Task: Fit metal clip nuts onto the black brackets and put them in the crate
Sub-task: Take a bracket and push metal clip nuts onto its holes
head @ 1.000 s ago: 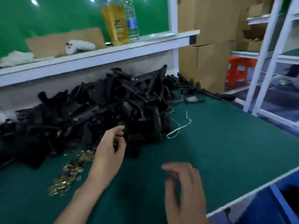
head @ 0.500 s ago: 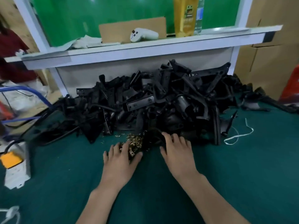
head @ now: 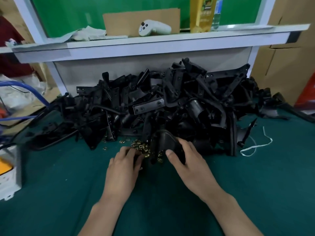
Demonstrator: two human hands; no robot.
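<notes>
A big heap of black brackets (head: 170, 103) lies on the green table (head: 68, 193) against the white back panel. A small pile of brass-coloured metal clip nuts (head: 141, 148) sits at the heap's front edge. My right hand (head: 189, 164) grips one black bracket (head: 163, 142) just in front of the heap, thumb on its near side. My left hand (head: 124, 166) reaches into the clip nuts with curled fingers; whether it holds one is hidden. No crate is in view.
A white shelf (head: 153, 43) above the heap carries a white controller (head: 153, 28), cardboard, a cloth and a yellow bottle (head: 201, 14). A white string (head: 255, 145) lies right of the heap. A white and orange device (head: 8, 171) stands at the left edge, cardboard boxes at the right.
My right hand has taken hold of a black bracket at the front of the heap and pulled it toward me. My left hand's fingers have curled into the clip nuts.
</notes>
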